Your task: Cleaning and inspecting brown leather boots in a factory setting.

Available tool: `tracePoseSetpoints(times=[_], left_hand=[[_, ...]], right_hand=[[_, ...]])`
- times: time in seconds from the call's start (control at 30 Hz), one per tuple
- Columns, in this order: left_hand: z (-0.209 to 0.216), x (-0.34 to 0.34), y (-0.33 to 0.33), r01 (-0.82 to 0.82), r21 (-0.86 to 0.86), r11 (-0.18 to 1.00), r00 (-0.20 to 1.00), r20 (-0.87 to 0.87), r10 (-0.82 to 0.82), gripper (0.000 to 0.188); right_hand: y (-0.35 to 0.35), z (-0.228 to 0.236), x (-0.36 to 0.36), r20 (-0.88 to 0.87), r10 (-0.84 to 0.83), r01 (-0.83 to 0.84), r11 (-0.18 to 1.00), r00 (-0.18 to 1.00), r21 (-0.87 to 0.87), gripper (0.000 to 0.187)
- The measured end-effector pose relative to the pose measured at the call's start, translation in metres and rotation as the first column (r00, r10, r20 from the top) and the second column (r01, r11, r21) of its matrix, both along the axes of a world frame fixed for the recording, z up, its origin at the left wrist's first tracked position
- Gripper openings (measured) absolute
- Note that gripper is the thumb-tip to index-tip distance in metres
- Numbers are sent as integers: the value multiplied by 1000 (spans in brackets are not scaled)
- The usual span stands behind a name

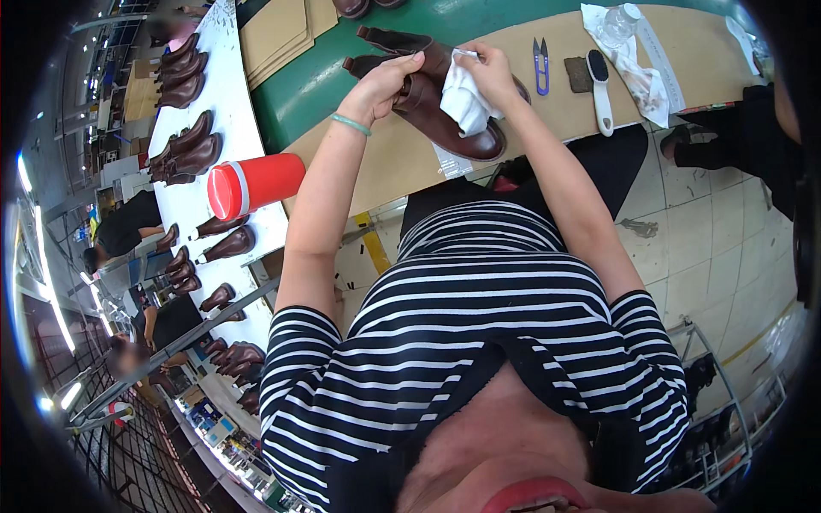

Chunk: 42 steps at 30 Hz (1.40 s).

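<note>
My left hand (386,85) is closed round the shaft of a dark brown leather ankle boot (428,117) over the workbench. A white cloth (463,103) is bunched in my right hand (493,75), its folds lying against the boot's upper near the toe. Just beyond is a second brown boot (419,43), partly hidden behind my hands and the cloth. The toe of the held boot points to the lower right.
Right of my hands lie purple thread snips (540,67), a dark pad (578,75) and a white-handled brush (601,94). A clear bottle (622,21) stands on a stained cloth (646,85). At left, a red cylindrical container (265,184) sits near several brown boots (188,154) on a white table.
</note>
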<state>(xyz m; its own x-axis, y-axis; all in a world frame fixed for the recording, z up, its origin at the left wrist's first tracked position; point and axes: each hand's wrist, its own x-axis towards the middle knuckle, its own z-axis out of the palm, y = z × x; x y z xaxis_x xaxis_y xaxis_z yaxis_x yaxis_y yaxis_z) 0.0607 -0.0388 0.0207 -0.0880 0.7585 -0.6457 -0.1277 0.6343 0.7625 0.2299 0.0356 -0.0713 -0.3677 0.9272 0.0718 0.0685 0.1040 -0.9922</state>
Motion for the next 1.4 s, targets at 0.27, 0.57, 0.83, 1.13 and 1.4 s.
tracePoseSetpoints(times=[0.27, 0.57, 0.83, 1.13, 1.4], left_hand=[[5, 7, 3, -31, -20, 999, 999, 40, 32, 39], [25, -1, -2, 32, -37, 999, 999, -24, -33, 53], [30, -2, -15, 281, 150, 948, 912, -350, -215, 60], [52, -2, -16, 286, 110, 952, 949, -172, -265, 75], [14, -26, -28, 436, 580, 688, 886, -143, -441, 80]], right_hand=[[0, -10, -1, -105, -3, -5, 998, 995, -70, 22], [9, 8, 57, 363, 193, -122, 970, 912, -211, 18], [-55, 1, 78, -65, 353, -357, 895, 934, -266, 20], [-71, 28, -11, -43, 185, -141, 864, 982, 483, 20], [-79, 28, -13, -94, 70, -72, 997, 993, -22, 22]])
